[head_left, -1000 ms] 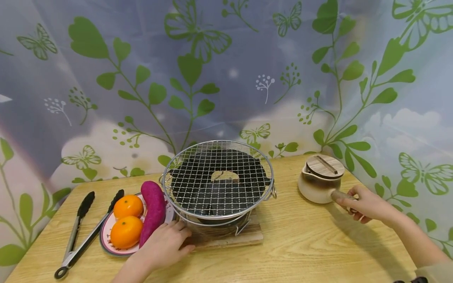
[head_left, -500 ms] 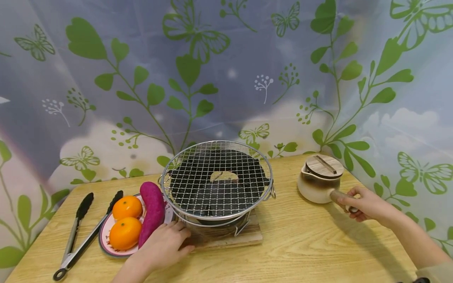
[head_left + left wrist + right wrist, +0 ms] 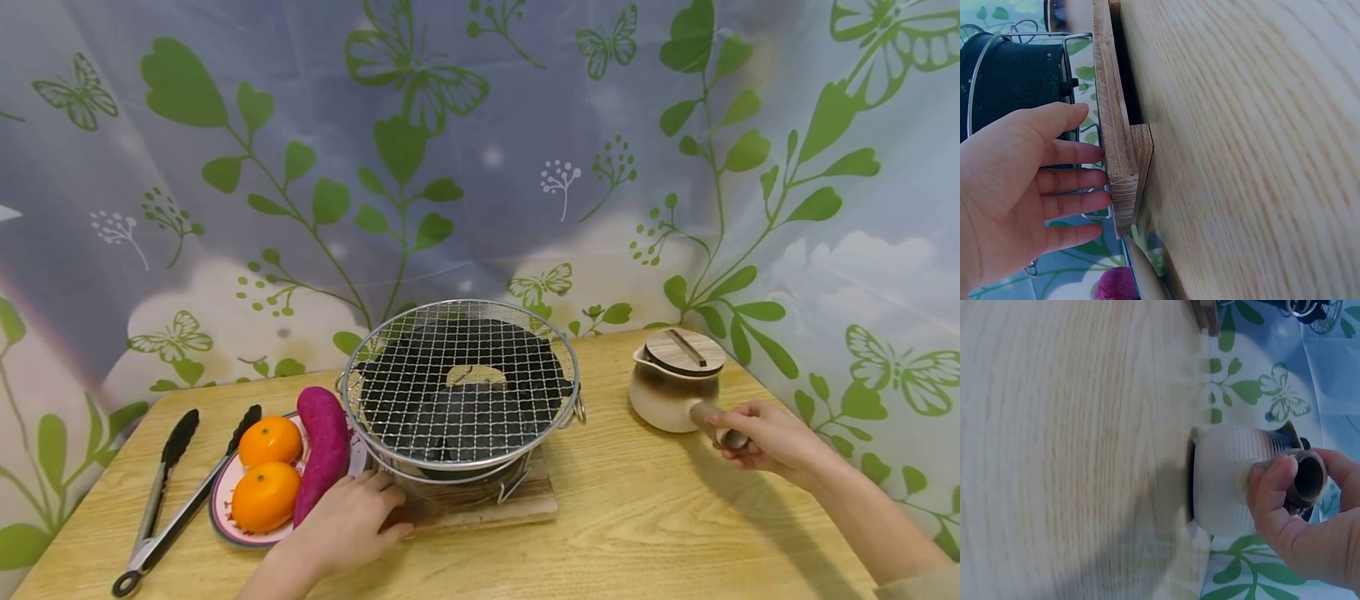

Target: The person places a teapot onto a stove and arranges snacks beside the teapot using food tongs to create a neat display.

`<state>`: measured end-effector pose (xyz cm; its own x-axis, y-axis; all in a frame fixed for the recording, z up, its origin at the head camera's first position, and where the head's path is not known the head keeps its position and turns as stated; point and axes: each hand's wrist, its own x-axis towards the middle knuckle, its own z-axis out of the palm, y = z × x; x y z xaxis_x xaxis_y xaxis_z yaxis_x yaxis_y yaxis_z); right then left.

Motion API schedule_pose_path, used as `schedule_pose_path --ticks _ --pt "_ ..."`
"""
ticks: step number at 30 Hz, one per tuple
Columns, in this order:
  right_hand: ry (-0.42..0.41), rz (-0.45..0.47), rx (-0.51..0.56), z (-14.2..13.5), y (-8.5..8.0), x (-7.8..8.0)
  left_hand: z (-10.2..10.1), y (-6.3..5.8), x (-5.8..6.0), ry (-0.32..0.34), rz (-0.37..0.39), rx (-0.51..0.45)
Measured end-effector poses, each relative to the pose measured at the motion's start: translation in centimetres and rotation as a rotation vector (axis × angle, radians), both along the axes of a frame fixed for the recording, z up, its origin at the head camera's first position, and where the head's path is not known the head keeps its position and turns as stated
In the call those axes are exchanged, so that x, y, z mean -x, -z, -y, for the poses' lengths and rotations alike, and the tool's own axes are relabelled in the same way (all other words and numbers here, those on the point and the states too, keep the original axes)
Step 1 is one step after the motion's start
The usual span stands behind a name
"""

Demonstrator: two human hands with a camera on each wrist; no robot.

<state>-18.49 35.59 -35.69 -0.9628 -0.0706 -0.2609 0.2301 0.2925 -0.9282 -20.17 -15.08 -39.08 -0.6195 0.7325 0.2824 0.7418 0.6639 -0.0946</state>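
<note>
My right hand (image 3: 772,442) grips the side handle (image 3: 1307,481) of a cream-and-brown teapot (image 3: 667,404) with a round wooden lid (image 3: 684,350). The pot sits at the table's right side, its spout pointing back left. In the right wrist view, fingers and thumb wrap the hollow handle end. My left hand (image 3: 352,517) lies at the front left corner of a wooden board (image 3: 495,510). Its fingers are nearly straight in the left wrist view, tips right at the board's edge. On that board stands a dark round grill stove (image 3: 1016,75) under a wire grill net (image 3: 465,417).
Left of the board, a plate (image 3: 225,512) bears two oranges (image 3: 266,496) and a purple sweet potato (image 3: 324,450); my left forearm overlaps its edge. Black-tipped tongs (image 3: 168,533) lie spread at far left. A patterned cloth (image 3: 487,167) hangs right behind the table.
The teapot has turned a little, its handle swinging left toward the front and its spout shifting left. My right hand has moved slightly left with it. The left hand has stayed put.
</note>
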Motion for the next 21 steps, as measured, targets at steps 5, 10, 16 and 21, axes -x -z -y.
schedule_pose_path --ticks 5,10,16,21 --pt "-0.058 0.006 0.103 0.1 -0.1 0.0 0.0 -0.1 0.0 0.000 0.001 -0.001" --pt "-0.030 0.030 0.089 0.8 0.4 -0.3 0.0 -0.1 -0.1 -0.007 0.012 0.006" --pt "0.060 0.024 -0.103 1.6 0.5 -0.6 0.0 -0.1 -0.1 -0.007 0.017 0.003" --pt "0.076 -0.043 -0.284 2.0 0.5 -0.6 0.1 -0.1 -0.1 0.002 0.011 -0.008"
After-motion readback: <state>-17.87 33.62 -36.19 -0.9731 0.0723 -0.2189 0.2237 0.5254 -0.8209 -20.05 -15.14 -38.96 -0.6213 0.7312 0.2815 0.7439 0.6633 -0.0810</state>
